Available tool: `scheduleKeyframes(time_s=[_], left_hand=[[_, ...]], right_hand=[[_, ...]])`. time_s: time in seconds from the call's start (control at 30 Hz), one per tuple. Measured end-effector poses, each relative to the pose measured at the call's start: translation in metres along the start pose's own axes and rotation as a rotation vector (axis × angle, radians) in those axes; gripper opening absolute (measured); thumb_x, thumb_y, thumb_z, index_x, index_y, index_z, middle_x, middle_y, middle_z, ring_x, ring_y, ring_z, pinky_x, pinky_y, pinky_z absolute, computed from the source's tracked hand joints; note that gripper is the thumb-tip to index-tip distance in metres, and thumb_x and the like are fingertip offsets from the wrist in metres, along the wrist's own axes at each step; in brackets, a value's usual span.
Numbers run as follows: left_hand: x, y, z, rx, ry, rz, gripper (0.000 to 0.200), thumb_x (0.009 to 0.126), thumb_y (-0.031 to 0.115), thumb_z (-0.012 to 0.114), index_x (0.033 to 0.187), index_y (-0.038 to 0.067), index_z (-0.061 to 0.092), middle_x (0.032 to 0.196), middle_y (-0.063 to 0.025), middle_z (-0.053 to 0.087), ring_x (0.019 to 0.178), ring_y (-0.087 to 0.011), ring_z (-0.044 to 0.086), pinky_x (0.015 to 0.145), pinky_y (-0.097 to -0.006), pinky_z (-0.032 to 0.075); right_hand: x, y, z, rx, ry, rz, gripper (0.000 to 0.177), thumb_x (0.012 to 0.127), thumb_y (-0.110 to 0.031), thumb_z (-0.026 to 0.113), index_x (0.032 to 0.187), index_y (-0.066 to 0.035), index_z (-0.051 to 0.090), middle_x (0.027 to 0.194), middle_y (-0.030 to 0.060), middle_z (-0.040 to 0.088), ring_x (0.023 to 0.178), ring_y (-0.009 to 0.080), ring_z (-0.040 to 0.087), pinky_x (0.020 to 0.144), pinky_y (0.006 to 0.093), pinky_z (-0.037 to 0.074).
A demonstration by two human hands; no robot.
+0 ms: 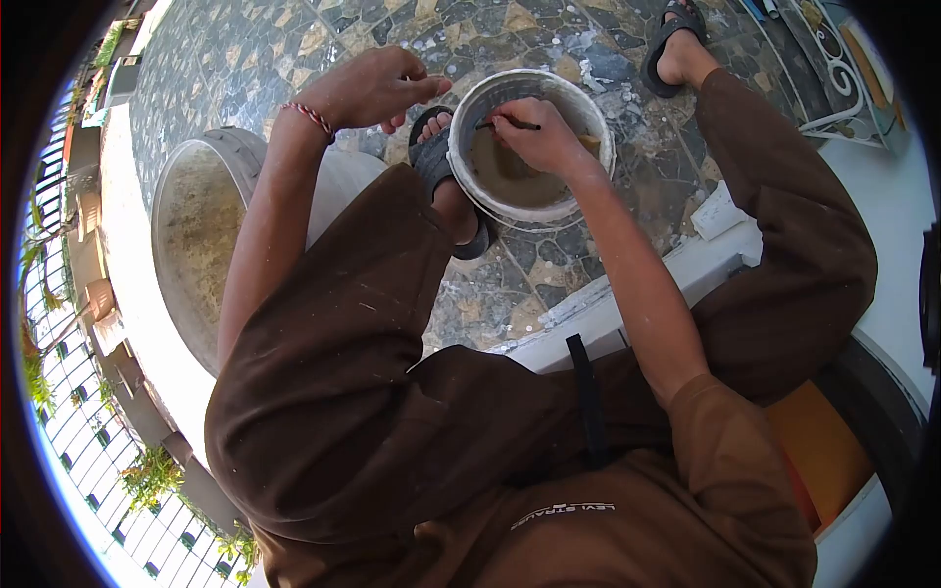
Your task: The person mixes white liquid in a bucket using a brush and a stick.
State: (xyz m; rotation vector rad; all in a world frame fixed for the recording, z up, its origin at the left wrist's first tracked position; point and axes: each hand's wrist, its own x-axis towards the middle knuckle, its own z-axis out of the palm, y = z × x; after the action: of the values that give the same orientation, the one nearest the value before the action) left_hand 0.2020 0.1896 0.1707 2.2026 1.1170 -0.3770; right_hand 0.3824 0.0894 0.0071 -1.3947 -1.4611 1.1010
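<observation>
A white bucket (457, 162) with a smeared rim stands on the stone floor between my feet, murky brown water (510, 174) in its bottom. My right hand (534, 135) reaches inside it, fingers closed round a thin dark stick-like tool (529, 125). One end of the tool pokes out past the fingers; I cannot tell its kind. To the left of the bucket my left hand (377, 86) hangs in the air above my sandalled foot (446, 162). Its fingers are loosely bent and apart, with nothing in them.
A large pale tub (201, 245) lies tipped on its side at the left, crusted inside. White paint-like splashes mark the stone floor (294, 49). A white metal scrollwork piece (843, 83) is at the upper right. Fence bars and plants (152, 480) line the left edge.
</observation>
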Motion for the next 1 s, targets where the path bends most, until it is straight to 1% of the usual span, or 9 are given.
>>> scheduleKeyframes(time_s=[0.17, 0.27, 0.4, 0.5, 0.57, 0.67, 0.77, 0.87, 1.0], left_hand=[[0.001, 0.002, 0.0, -0.106, -0.092, -0.003, 0.054, 0.093, 0.048, 0.046, 0.083, -0.001, 0.064, 0.057, -0.0071, 0.058, 0.056, -0.0145, 0.062, 0.053, -0.0279, 0.049], [-0.001, 0.004, 0.002, -0.108, -0.1, -0.013, 0.054, 0.094, 0.048, 0.046, 0.085, -0.001, 0.065, 0.057, -0.0072, 0.058, 0.056, -0.0145, 0.062, 0.053, -0.0282, 0.049], [-0.001, 0.004, 0.0, -0.035, -0.119, -0.037, 0.054, 0.093, 0.048, 0.047, 0.085, -0.002, 0.064, 0.057, -0.0075, 0.059, 0.054, -0.0142, 0.061, 0.052, -0.0283, 0.048], [0.004, -0.002, 0.001, -0.058, -0.116, -0.022, 0.054, 0.092, 0.049, 0.048, 0.084, -0.002, 0.064, 0.057, -0.0074, 0.059, 0.054, -0.0138, 0.061, 0.052, -0.0279, 0.048], [0.002, 0.001, -0.001, -0.075, -0.111, -0.005, 0.055, 0.092, 0.05, 0.048, 0.084, -0.002, 0.064, 0.057, -0.0073, 0.059, 0.054, -0.0135, 0.06, 0.051, -0.0275, 0.048], [-0.001, 0.004, -0.003, -0.077, -0.059, 0.01, 0.053, 0.093, 0.043, 0.049, 0.079, -0.006, 0.065, 0.062, -0.0125, 0.063, 0.055, -0.0182, 0.064, 0.052, -0.0308, 0.051], [-0.002, 0.004, -0.003, -0.067, -0.057, 0.012, 0.054, 0.093, 0.044, 0.049, 0.082, -0.006, 0.066, 0.064, -0.0132, 0.063, 0.057, -0.0185, 0.064, 0.053, -0.0312, 0.051], [-0.001, 0.002, -0.003, -0.043, -0.046, 0.002, 0.055, 0.093, 0.045, 0.049, 0.084, -0.006, 0.066, 0.065, -0.0138, 0.064, 0.058, -0.0189, 0.064, 0.055, -0.0316, 0.052], [0.0, 0.001, -0.001, -0.047, -0.053, 0.007, 0.056, 0.091, 0.051, 0.049, 0.086, -0.003, 0.064, 0.059, -0.0082, 0.06, 0.056, -0.0141, 0.062, 0.053, -0.0277, 0.049]], right_hand=[[0.01, -0.005, -0.004, -0.216, -0.085, -0.295, 0.015, 0.082, -0.007, 0.057, 0.092, -0.001, 0.066, 0.086, 0.0182, 0.065, 0.08, 0.0349, 0.062, 0.072, 0.0374, 0.05], [0.01, 0.0, 0.003, -0.525, -0.26, -0.178, 0.014, 0.078, -0.005, 0.058, 0.088, -0.002, 0.067, 0.085, 0.0176, 0.065, 0.084, 0.0356, 0.061, 0.073, 0.0404, 0.049], [0.012, 0.011, 0.006, -0.468, -0.22, -0.151, 0.015, 0.075, -0.004, 0.06, 0.088, -0.003, 0.068, 0.083, 0.018, 0.065, 0.081, 0.0352, 0.062, 0.072, 0.0394, 0.05], [0.013, 0.007, -0.006, -0.342, 0.061, -0.221, 0.011, 0.072, -0.009, 0.066, 0.078, -0.002, 0.068, 0.079, 0.017, 0.066, 0.075, 0.033, 0.064, 0.069, 0.0388, 0.05], [0.007, -0.004, -0.015, -0.234, 0.105, -0.045, 0.014, 0.079, -0.01, 0.065, 0.09, -0.002, 0.068, 0.077, 0.0137, 0.068, 0.069, 0.0238, 0.067, 0.064, 0.0329, 0.052], [0.008, -0.006, -0.016, -0.124, 0.061, 0.129, 0.016, 0.083, -0.013, 0.065, 0.088, 0.002, 0.068, 0.074, 0.0096, 0.068, 0.069, 0.0147, 0.068, 0.062, 0.0285, 0.053], [0.007, 0.003, -0.005, -0.073, 0.072, 0.097, 0.018, 0.085, -0.013, 0.064, 0.087, 0.005, 0.067, 0.072, 0.0084, 0.068, 0.067, 0.012, 0.068, 0.059, 0.0251, 0.054], [0.004, 0.007, 0.003, -0.012, 0.116, 0.14, 0.018, 0.078, -0.016, 0.065, 0.081, 0.001, 0.068, 0.069, 0.0134, 0.067, 0.064, 0.0231, 0.066, 0.063, 0.0312, 0.05], [0.001, 0.001, 0.001, 0.033, 0.08, 0.224, 0.017, 0.078, -0.015, 0.064, 0.08, 0.002, 0.068, 0.069, 0.0142, 0.066, 0.065, 0.0238, 0.066, 0.063, 0.0318, 0.05]])
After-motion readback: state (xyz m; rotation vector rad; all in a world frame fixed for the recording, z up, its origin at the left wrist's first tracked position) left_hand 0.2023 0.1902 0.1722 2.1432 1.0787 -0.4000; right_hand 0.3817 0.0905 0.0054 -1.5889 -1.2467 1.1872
